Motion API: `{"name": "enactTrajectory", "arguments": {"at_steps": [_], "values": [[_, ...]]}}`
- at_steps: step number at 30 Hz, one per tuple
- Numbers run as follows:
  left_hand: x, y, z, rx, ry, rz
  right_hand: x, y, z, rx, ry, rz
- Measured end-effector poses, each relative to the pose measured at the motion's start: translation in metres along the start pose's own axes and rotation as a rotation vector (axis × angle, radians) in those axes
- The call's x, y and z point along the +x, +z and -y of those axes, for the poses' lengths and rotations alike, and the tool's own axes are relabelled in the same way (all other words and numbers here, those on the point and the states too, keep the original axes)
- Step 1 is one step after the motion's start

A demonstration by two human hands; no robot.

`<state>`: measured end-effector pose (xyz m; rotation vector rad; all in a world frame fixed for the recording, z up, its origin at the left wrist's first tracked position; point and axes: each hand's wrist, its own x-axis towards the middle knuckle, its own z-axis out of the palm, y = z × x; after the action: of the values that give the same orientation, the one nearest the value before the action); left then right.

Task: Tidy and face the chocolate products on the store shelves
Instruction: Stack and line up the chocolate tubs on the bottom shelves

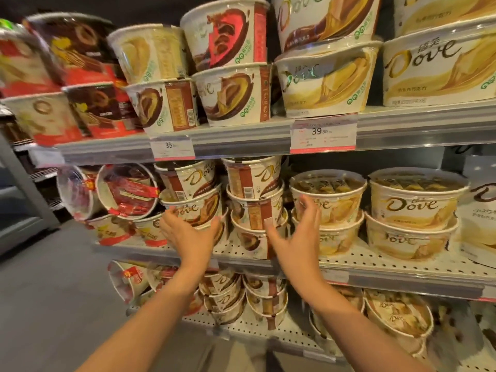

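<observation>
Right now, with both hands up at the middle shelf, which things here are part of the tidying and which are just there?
Part of the job:
- left hand, open
- right hand, open
- brown tub stack between the hands, labels turned sideways
- tipped red tub lying on its side
- yellow Dove tubs, already facing front

Just there:
- price tag
- grey floor

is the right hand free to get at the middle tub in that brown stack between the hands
Probably yes: the right hand is open, holds nothing, and hovers just right of the middle tub, with nothing between them.
</observation>
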<state>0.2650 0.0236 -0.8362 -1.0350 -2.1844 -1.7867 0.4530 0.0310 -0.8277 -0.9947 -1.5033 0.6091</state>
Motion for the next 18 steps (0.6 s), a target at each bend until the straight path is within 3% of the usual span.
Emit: {"name": "enactTrajectory", "arguments": {"at_steps": [10, 18], "values": [[0.051, 0.008, 0.032, -0.162, -0.061, 0.096, 0.016, 0.079, -0.002, -0.132, 0.132, -0.129], [0.066, 0.005, 0.047, -0.165, -0.055, 0.185, 0.027, 0.088, -0.015, -0.244, 0.108, -0.225]]}}
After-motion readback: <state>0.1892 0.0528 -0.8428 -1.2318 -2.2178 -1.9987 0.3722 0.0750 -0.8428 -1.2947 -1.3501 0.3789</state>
